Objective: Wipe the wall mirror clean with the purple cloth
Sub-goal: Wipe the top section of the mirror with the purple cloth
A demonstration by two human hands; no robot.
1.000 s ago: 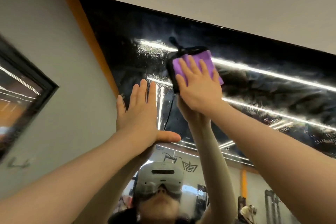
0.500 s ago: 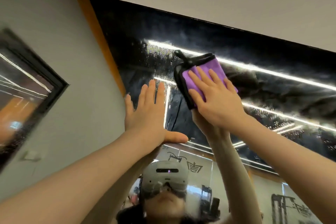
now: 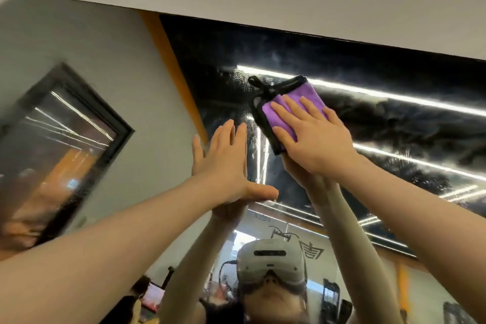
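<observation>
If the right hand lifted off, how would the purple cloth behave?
The purple cloth looks soft and folded, so probably floppy and light. Only the flat right hand pins it to the mirror, so it would likely drop.

A: What is hidden or unclear here?

B: The right hand (image 3: 315,139) covers much of the purple cloth (image 3: 282,113), hiding its lower part. The wall mirror (image 3: 368,118) runs off the right edge.

A: Anything blurred?

B: The framed picture (image 3: 60,155) at left is smeared and cut off by the left edge.
</observation>
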